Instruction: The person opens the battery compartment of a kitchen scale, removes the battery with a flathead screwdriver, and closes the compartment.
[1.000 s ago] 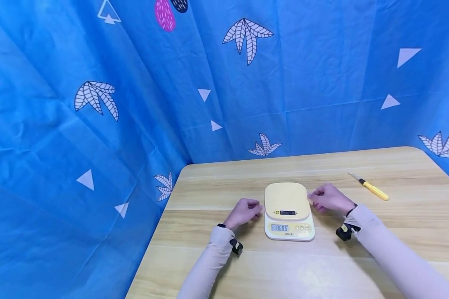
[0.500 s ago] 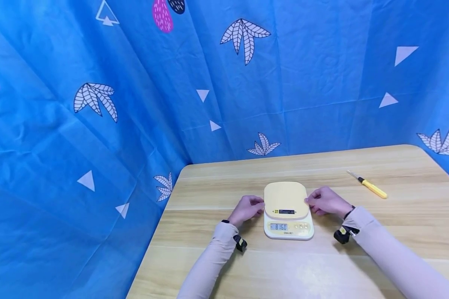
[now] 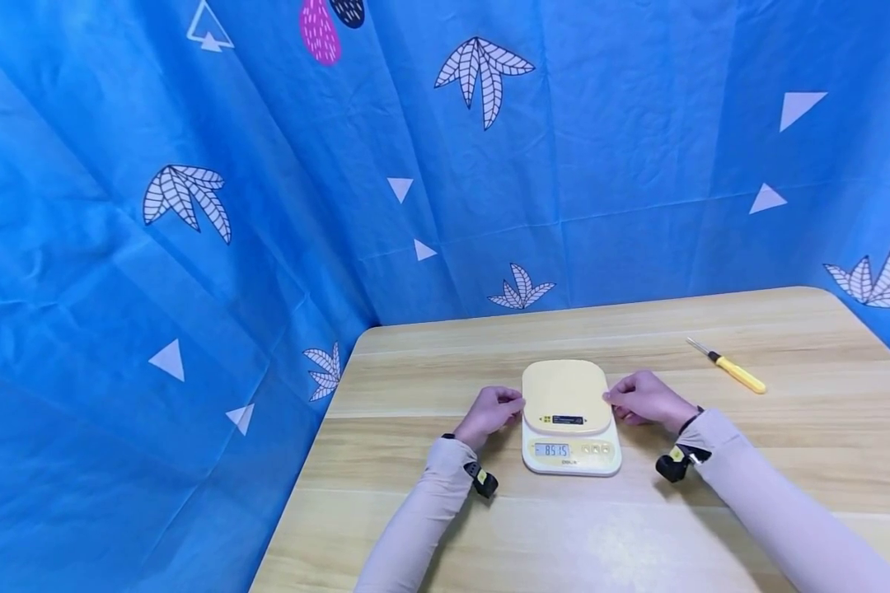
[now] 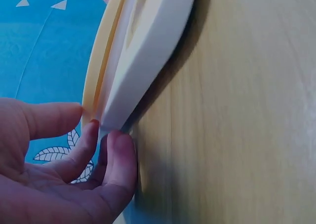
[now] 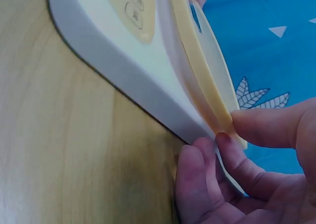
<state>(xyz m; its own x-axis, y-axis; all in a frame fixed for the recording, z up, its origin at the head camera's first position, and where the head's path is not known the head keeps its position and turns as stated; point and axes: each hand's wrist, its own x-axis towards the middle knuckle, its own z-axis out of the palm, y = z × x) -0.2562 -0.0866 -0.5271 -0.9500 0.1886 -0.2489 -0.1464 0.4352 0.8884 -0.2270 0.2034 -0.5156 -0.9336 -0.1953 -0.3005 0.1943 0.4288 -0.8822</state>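
A kitchen scale (image 3: 573, 453) with a white body and a pale yellow weighing plate (image 3: 565, 387) lies on the table, its display (image 3: 552, 450) lit with dark digits. From the left side my left hand (image 3: 493, 412) pinches the plate's edge; in the left wrist view the thumb (image 4: 57, 119) is at the upper rim and a forefinger tucks beneath it. On the opposite side my right hand (image 3: 648, 397) does likewise, its thumb (image 5: 266, 127) over the rim and the index finger below. The other fingers of both hands curl beside the white base.
A screwdriver (image 3: 737, 372) with a yellow handle lies at the right of the wooden table (image 3: 415, 354). Behind and to the left hangs a blue patterned curtain (image 3: 267, 206). Each wrist wears a small black camera.
My left fingers have come in to the scale's left edge, and my right thumb has moved onto the plate's rim. The digits on the display have changed. The scale stays in place.
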